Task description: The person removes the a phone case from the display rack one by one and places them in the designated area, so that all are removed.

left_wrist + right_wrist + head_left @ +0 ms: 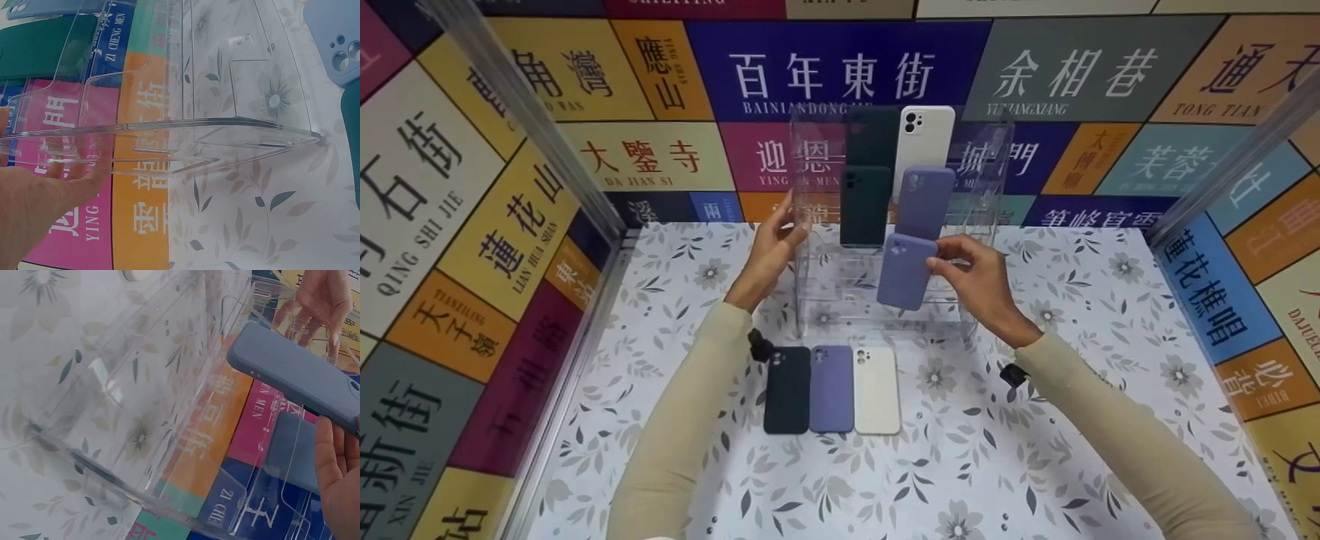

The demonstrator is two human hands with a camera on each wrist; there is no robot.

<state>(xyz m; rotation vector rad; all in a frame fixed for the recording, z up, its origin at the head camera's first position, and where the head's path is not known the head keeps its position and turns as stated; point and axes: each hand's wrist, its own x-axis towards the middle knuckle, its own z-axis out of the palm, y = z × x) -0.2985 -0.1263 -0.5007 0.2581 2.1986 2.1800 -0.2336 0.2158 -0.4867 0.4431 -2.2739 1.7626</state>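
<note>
My right hand pinches a purple phone case by its right edge, in front of the lower part of a clear acrylic display stand. In the right wrist view the case looks blue-grey, with the fingers along its edge. My left hand holds the stand's left side panel; in the left wrist view its fingers show partly through the clear plastic. On the stand, a purple case and a dark green case stand below a white case and another dark green case.
On the flowered tabletop, a dark case, a purple case and a white case lie in a row before the stand. Panels with printed characters enclose the table at the back and both sides.
</note>
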